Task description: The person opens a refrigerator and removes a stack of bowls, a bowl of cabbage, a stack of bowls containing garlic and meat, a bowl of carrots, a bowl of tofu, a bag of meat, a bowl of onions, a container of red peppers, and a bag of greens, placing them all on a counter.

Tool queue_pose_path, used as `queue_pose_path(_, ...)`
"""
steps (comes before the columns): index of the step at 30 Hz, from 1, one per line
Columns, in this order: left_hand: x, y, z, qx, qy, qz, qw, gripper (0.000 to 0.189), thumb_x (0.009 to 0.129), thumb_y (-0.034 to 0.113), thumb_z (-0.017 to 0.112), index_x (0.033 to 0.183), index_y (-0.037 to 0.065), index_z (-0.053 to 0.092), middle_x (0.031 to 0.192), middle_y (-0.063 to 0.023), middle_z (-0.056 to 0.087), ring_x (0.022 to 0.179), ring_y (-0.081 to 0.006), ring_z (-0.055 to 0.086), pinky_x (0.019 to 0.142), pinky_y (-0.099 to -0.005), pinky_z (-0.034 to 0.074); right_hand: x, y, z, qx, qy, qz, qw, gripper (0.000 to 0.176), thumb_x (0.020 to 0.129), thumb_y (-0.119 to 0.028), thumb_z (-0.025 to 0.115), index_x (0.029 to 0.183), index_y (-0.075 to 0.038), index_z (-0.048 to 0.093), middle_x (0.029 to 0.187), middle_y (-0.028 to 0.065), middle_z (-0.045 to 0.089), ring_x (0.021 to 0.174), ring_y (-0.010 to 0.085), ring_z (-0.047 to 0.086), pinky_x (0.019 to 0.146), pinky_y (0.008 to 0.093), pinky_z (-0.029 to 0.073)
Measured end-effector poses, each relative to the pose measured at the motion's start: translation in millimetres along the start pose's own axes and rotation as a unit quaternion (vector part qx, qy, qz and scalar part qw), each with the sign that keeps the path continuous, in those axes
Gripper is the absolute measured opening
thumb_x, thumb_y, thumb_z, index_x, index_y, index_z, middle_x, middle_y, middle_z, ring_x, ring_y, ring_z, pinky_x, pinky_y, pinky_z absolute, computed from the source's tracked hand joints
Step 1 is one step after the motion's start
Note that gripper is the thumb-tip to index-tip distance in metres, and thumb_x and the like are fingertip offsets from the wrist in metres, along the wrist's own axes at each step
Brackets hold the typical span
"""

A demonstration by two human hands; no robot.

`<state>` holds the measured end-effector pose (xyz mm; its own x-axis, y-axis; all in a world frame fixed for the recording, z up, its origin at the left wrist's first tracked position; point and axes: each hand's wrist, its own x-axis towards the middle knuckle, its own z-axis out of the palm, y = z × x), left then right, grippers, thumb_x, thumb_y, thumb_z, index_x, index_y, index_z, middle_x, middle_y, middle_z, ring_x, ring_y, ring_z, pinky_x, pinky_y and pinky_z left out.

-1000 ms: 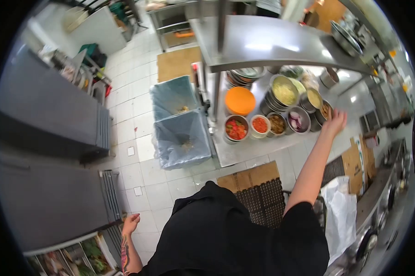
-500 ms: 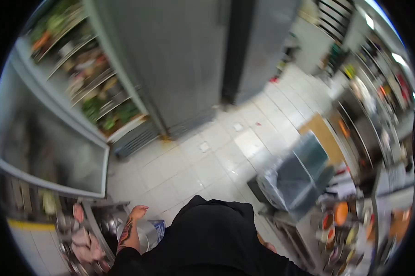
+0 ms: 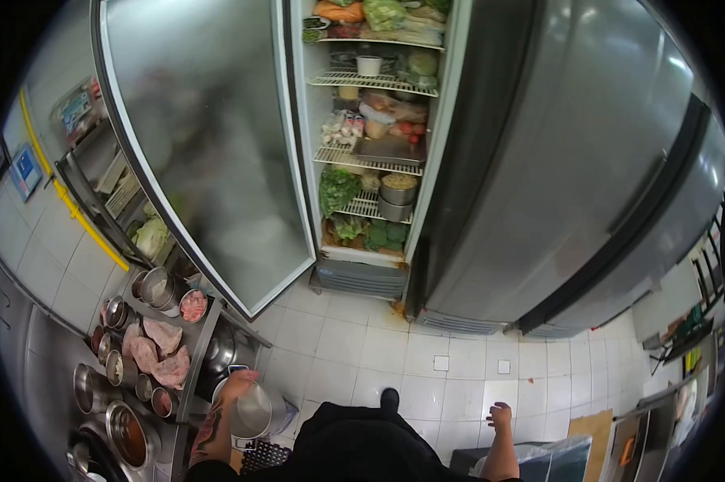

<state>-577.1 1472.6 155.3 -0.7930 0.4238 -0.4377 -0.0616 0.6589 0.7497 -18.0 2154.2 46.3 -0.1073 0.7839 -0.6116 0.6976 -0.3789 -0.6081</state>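
Note:
My left hand [image 3: 239, 386] hangs over the rim of a metal pot [image 3: 252, 411] on the floor beside the steel counter, its fingers stretched out. Nothing shows in it. My right hand [image 3: 500, 415] is held out over the tiled floor, fingers loosely bent and apart, with nothing in them. Ahead, an upright fridge stands with its frosted glass door [image 3: 210, 145] swung to the left. On its wire shelves [image 3: 374, 83] are bagged vegetables, a white tub [image 3: 369, 65], a metal tray [image 3: 389, 151], stacked metal pots [image 3: 398, 194], leafy greens [image 3: 339, 187] and broccoli [image 3: 386, 234].
Raw meat pieces [image 3: 160, 351], a pot of reddish sauce [image 3: 132, 434] and several metal containers crowd the left counter. Closed steel doors [image 3: 571, 161] line the right. A bin with a clear liner [image 3: 567, 451] is low right. One dark shoe [image 3: 390, 399] shows on the tiles.
My view has swung left, so the fridge with its door ajar now stands centrally ahead. My right hand has come out from beside my body into full view; the left remains by the pot.

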Motion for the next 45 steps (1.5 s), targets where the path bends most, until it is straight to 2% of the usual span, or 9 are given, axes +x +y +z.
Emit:
queue_pose_path(18, 64.6, 251.8, -199.7, -0.124, 0.413, 0.150, 0.890, 0.081, 0.101, 0.033, 0.064, 0.164, 0.009, 0.018, 0.159, -0.0192, 0.036, 0.144, -0.0283, 0.040, 0.110, -0.0370, 0.041, 219.3, -121.9, 199.7, -0.354, -0.389, 0.242, 0.816, 0.042, 0.093, -0.011, 0.063, 0.132, -0.006, 0.049, 0.116, 0.0129, 0.067, 0.090, 0.0339, 0.075, 0.063, 0.0537, 0.062)
queue_pose_path(24, 82.5, 328.0, -302.7, -0.103, 0.486, 0.272, 0.824, 0.086, 0.102, 0.047, 0.060, 0.164, 0.011, 0.013, 0.165, -0.0180, 0.023, 0.149, -0.0316, 0.031, 0.117, -0.0430, 0.033, 280.0, -275.9, 213.8, 0.111, -0.321, 0.096, 0.936, 0.066, 0.085, 0.005, 0.062, 0.145, -0.015, 0.045, 0.092, 0.0244, 0.068, 0.062, 0.0394, 0.069, 0.054, 0.0578, 0.058)
queue_pose_path(27, 115.2, 328.9, -345.3, -0.175, 0.475, 0.280, 0.816, 0.088, 0.101, 0.052, 0.059, 0.163, 0.007, 0.015, 0.165, -0.0161, 0.024, 0.151, -0.0284, 0.027, 0.121, -0.0428, 0.026, 246.3, -319.6, 253.5, -0.205, -0.193, -0.411, 0.867, 0.058, 0.082, -0.003, 0.068, 0.138, -0.007, 0.055, 0.093, 0.0205, 0.070, 0.074, 0.0359, 0.072, 0.062, 0.0560, 0.060)
queue_pose_path(30, 139.2, 344.7, -349.4, -0.197, 0.482, 0.280, 0.806, 0.078, 0.102, 0.052, 0.058, 0.151, -0.005, 0.038, 0.152, -0.0154, 0.046, 0.141, -0.0222, 0.041, 0.118, -0.0342, 0.028, 120.9, -379.5, 279.9, -0.046, -0.185, -0.204, 0.960, 0.053, 0.079, -0.005, 0.067, 0.132, -0.004, 0.062, 0.100, 0.0184, 0.071, 0.074, 0.0303, 0.073, 0.064, 0.0458, 0.063)
queue_pose_path(32, 148.3, 339.3, -356.8, -0.205, 0.455, 0.301, 0.813, 0.068, 0.103, 0.050, 0.057, 0.143, -0.004, 0.047, 0.131, -0.0152, 0.063, 0.122, -0.0235, 0.058, 0.105, -0.0349, 0.042, 146.7, -335.2, 323.3, -0.176, -0.259, -0.433, 0.845, 0.058, 0.079, 0.003, 0.061, 0.136, -0.004, 0.059, 0.107, 0.0190, 0.068, 0.059, 0.0265, 0.071, 0.053, 0.0355, 0.061)
queue_pose_path(36, 164.5, 328.6, -354.5, -0.246, 0.448, 0.308, 0.802, 0.060, 0.104, 0.049, 0.056, 0.133, -0.003, 0.052, 0.108, -0.0136, 0.071, 0.099, -0.0212, 0.066, 0.087, -0.0327, 0.050, 22.7, -318.7, 315.6, -0.216, -0.327, -0.174, 0.903, 0.052, 0.080, -0.008, 0.063, 0.132, -0.008, 0.064, 0.107, 0.0184, 0.072, 0.063, 0.0222, 0.074, 0.062, 0.0340, 0.062)
queue_pose_path(38, 172.4, 319.6, -355.2, -0.224, 0.470, 0.357, 0.776, 0.055, 0.105, 0.047, 0.056, 0.129, -0.001, 0.053, 0.100, -0.0137, 0.072, 0.087, -0.0192, 0.068, 0.076, -0.0309, 0.051, 115.5, -172.1, 314.2, -0.546, -0.375, -0.368, 0.652, 0.039, 0.067, -0.042, 0.088, 0.090, -0.012, 0.078, 0.109, 0.0091, 0.075, 0.131, 0.0235, 0.056, 0.099, 0.0325, 0.054)
queue_pose_path(40, 173.0, 325.2, -349.3, -0.224, 0.479, 0.373, 0.762, 0.049, 0.105, 0.044, 0.056, 0.126, -0.001, 0.054, 0.097, -0.0134, 0.071, 0.082, -0.0186, 0.067, 0.074, -0.0302, 0.050, 13.1, -194.4, 271.0, -0.310, -0.291, 0.052, 0.904, 0.047, 0.086, -0.012, 0.074, 0.132, -0.013, 0.064, 0.107, 0.0150, 0.074, 0.091, 0.0331, 0.076, 0.073, 0.0447, 0.064)
queue_pose_path(45, 172.7, 328.3, -343.0, -0.229, 0.471, 0.389, 0.758, 0.050, 0.105, 0.045, 0.057, 0.127, 0.000, 0.054, 0.095, -0.0139, 0.071, 0.081, -0.0193, 0.067, 0.075, -0.0305, 0.051, -19.8, -125.9, 211.6, -0.270, -0.248, 0.126, 0.922, 0.058, 0.086, -0.001, 0.065, 0.142, -0.013, 0.056, 0.102, 0.0152, 0.071, 0.074, 0.0342, 0.076, 0.063, 0.0485, 0.063)
